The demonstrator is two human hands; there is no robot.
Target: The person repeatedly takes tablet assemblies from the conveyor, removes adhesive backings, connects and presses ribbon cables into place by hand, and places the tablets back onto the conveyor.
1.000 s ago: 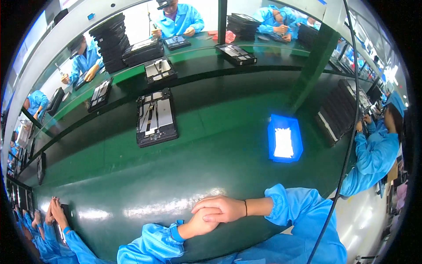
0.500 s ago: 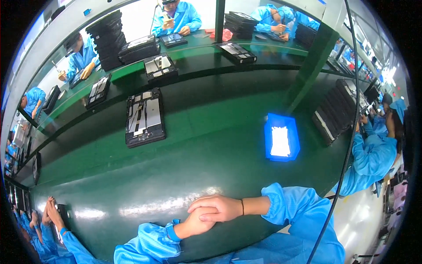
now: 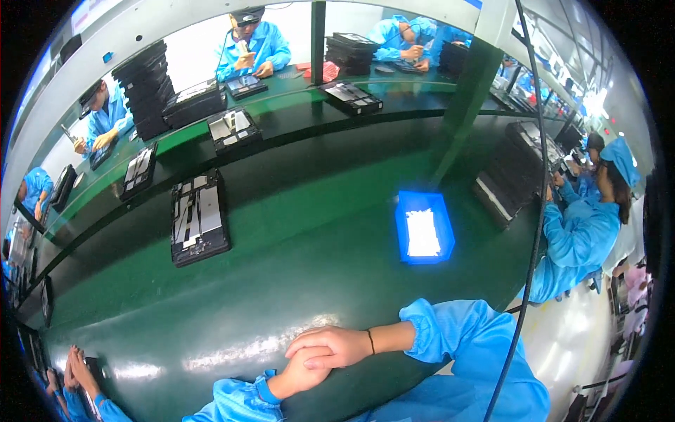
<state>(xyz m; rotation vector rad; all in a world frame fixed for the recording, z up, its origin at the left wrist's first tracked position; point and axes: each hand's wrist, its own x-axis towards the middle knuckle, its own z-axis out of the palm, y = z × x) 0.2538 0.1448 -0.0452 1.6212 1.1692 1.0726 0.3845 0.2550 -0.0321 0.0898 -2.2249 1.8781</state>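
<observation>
Head view: clasped hands (image 3: 339, 349), glossy green workbench (image 3: 302, 281), blue-clad people (image 3: 268, 48) beyond

Left hand (image 3: 299, 378): fingers mostly hidden under the right hand (image 3: 336, 348). Light-blue fabric left sleeve (image 3: 235, 399) cut by near edge. Small white pieces (image 3: 423, 235) in blue rectangular plastic bin (image 3: 446, 235) blown out, can't tell type. Thin black cable (image 3: 543, 169) covers part of the flat black device stack (image 3: 505, 172), right. Co-worker's hands (image 3: 81, 373), near left, partly hide a dark flat device (image 3: 95, 366).
</observation>
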